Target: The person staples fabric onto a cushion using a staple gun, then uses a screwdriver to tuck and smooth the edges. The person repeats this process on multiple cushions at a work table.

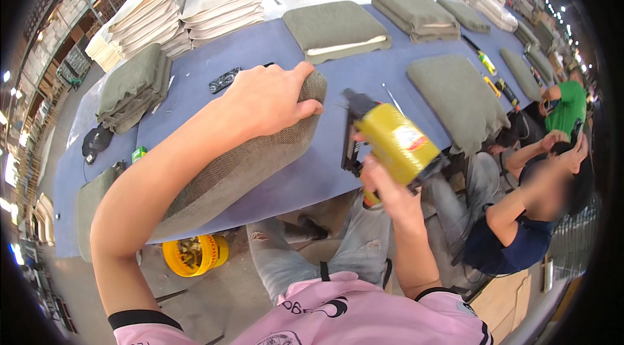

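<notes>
My left hand [276, 101] is closed over the upper end of a grey-brown upholstered cushion [250, 166], thumb on the near side and fingers over the far edge. The cushion is tilted up on its edge on the blue-covered table [354, 75], and my left forearm hides part of it. To its right, my right hand [395, 199] grips a yellow-and-black staple gun [398, 140] by the handle. The gun is apart from the cushion, above the table's front edge, and slightly blurred by motion.
Folded grey-green fabric pieces [335, 25] and a loose draped one [455, 94] lie across the table. Cream stacks [221, 10] stand behind. A dark patterned phone [225, 80] lies near the cushion. Below is a yellow bucket [218, 255]. At right sits a co-worker [513, 234].
</notes>
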A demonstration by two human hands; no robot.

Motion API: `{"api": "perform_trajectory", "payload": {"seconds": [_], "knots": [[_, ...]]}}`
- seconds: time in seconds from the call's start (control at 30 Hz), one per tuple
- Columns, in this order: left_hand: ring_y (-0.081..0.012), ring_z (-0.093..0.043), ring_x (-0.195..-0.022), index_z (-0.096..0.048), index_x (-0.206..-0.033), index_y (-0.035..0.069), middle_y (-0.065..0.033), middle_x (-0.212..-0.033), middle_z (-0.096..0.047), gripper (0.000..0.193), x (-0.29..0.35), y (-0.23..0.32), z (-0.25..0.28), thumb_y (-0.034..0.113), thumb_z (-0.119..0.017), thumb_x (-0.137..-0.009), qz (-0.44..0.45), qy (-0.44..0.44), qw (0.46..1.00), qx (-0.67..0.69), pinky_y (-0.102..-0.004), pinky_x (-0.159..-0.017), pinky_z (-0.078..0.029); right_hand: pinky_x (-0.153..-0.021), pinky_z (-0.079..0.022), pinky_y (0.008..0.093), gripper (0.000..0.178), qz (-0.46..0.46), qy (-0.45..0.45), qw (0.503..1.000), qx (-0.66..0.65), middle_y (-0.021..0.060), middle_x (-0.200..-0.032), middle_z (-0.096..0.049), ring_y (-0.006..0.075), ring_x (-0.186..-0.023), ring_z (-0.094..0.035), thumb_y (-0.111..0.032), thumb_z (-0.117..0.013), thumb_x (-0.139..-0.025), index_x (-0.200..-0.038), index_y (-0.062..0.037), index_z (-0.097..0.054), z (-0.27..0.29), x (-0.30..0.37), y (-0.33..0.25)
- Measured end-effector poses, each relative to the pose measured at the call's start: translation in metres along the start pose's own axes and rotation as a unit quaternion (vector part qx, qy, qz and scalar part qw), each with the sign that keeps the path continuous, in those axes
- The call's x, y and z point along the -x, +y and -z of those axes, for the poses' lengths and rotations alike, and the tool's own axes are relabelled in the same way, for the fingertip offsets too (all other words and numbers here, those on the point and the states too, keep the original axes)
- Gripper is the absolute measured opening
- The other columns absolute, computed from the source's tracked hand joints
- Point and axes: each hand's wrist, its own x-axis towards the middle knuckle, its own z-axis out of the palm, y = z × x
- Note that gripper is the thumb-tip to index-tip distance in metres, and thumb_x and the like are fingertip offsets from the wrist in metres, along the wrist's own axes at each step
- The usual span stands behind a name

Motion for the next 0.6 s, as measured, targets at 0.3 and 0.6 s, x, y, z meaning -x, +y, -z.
{"api": "perform_trajectory", "payload": {"seconds": [0.3, 0.6], "knots": [[-0.0513, -0.077, -0.104, -0.059, -0.153, 0.012, -0.0273, -0.105, -0.081, 0.056, 0.004, 0.007, -0.007, 0.027, -0.079, -0.102, -0.023, 0.036, 0.999, -0.008, -0.0614, -0.091, -0.061, -0.091, -0.056, 0.0429, 0.015, 0.122, 0.002, 0.987, 0.105, 0.0076, -0.100, -0.086, 0.0287, -0.097, -0.082, -0.017, -0.083, -0.098, -0.110, -0.0079, -0.084, -0.036, -0.009, 0.016], [-0.0511, -0.076, -0.102, -0.058, -0.152, 0.008, -0.0285, -0.103, -0.079, 0.059, 0.007, 0.007, -0.019, 0.022, -0.079, -0.098, -0.054, 0.081, 0.995, -0.020, -0.0615, -0.090, -0.060, -0.085, -0.060, 0.0474, 0.024, 0.168, -0.043, 0.966, 0.193, 0.0135, -0.097, -0.083, 0.0384, -0.091, -0.079, -0.018, -0.087, -0.091, -0.110, -0.0038, -0.083, -0.021, -0.022, 0.017]]}}
